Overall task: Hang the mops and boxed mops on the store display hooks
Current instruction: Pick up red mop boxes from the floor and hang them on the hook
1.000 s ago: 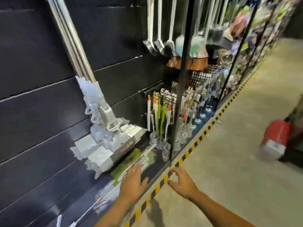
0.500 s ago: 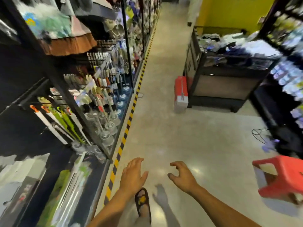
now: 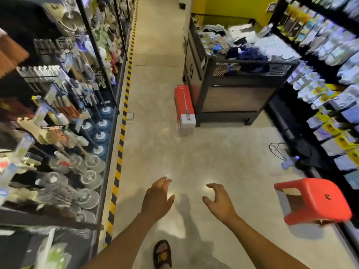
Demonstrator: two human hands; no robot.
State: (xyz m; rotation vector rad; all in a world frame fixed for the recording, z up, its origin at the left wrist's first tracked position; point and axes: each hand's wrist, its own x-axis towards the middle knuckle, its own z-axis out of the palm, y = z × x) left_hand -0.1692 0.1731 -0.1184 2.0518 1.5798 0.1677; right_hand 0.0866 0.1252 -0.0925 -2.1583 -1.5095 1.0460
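Red and white boxed mops (image 3: 184, 108) lie stacked on the aisle floor, leaning against a black bin stand, well ahead of me. My left hand (image 3: 157, 198) and my right hand (image 3: 218, 202) hover empty over the floor with fingers spread, far short of the boxes. A bagged mop with green packaging (image 3: 49, 253) lies on the bottom shelf at the lower left, partly cut off by the frame edge.
Display shelving (image 3: 108, 133) with brushes and plungers lines the left, edged by yellow-black floor tape (image 3: 121, 140). A black bin stand (image 3: 233, 88) holds cloth goods. A red plastic stool (image 3: 314, 200) stands at the right beside packed shelves. A cable (image 3: 276, 149) lies on the floor.
My view has swung right, from the dark wall with hanging mops to the open aisle. Both hands stay empty and spread, now over bare floor instead of the bottom shelf.
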